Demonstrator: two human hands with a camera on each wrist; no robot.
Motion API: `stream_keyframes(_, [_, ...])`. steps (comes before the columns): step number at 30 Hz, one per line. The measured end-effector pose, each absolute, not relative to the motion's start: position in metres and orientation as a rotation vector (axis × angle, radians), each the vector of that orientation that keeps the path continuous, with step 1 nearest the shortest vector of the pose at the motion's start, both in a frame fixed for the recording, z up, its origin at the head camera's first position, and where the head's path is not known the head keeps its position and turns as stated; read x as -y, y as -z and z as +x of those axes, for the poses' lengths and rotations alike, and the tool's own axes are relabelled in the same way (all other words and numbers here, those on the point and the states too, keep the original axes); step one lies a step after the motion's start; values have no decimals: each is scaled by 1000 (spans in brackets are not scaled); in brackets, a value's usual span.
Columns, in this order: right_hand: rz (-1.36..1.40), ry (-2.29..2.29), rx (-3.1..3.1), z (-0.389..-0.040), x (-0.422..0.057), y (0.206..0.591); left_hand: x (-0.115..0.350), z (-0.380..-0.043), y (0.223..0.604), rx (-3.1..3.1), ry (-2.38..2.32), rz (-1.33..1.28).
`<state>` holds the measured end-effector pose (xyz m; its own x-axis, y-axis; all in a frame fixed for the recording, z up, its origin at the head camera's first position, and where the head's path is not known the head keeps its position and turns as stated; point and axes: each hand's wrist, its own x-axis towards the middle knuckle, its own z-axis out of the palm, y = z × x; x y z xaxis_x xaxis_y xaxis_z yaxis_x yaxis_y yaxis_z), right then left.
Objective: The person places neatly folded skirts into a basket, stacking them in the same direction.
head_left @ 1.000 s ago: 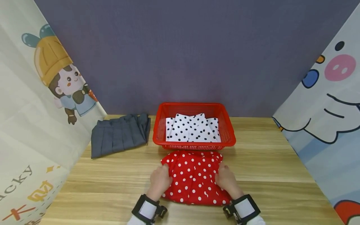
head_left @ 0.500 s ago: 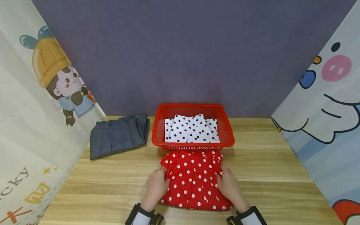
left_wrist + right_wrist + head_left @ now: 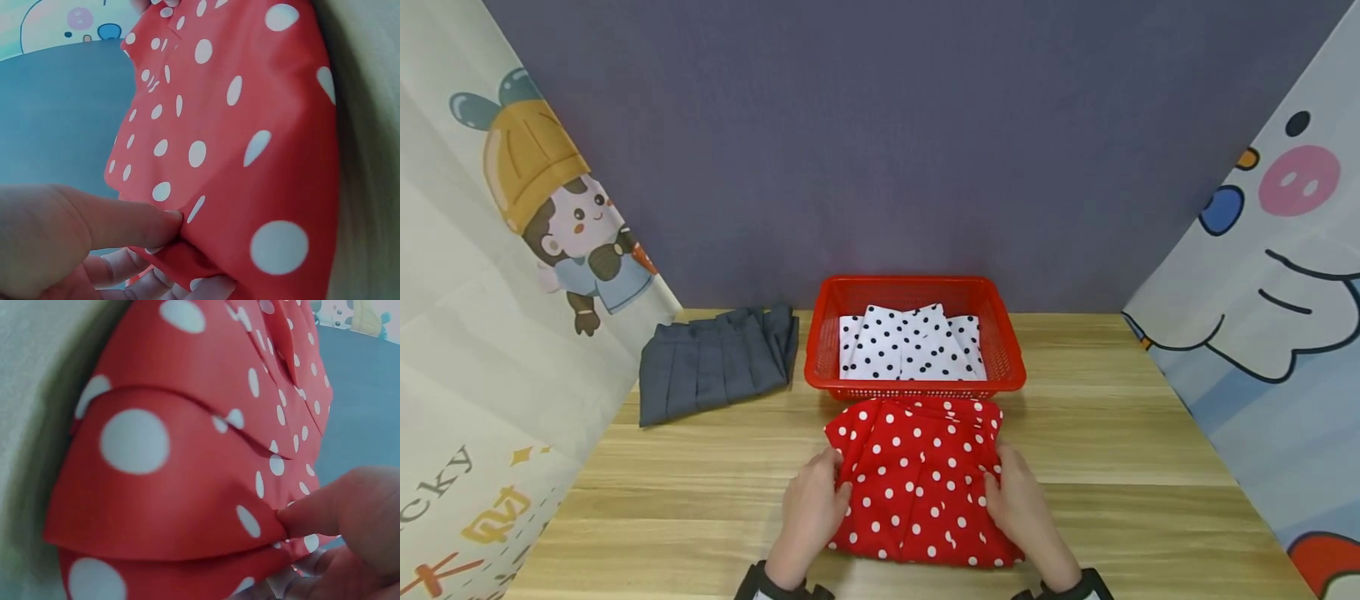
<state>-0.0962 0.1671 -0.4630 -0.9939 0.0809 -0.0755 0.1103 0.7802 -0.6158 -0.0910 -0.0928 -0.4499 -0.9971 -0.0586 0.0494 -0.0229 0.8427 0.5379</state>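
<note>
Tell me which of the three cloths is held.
The red cloth with white dots, its sides pinched by the left hand and right hand. The white cloth with black dots lies in the basket; the plain grey cloth lies left of it.

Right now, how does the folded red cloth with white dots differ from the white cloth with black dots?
The folded red cloth with white dots lies nearer the person, outside the red perforated basket; the white cloth with black dots lies inside it. The left hand and right hand grip the red cloth's sides; neither touches the white cloth. Their colours differ too. Both have round dots and visible folds.
</note>
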Motion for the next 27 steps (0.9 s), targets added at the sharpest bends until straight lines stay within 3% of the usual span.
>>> stream_keyframes(11, [97,1002,-3050,-91,-169,444,93,-87,433,2891,827,-3])
stream_keyframes(27, [-34,1055,-3184,-116,-166,434,96,-110,416,2796,714,-24])
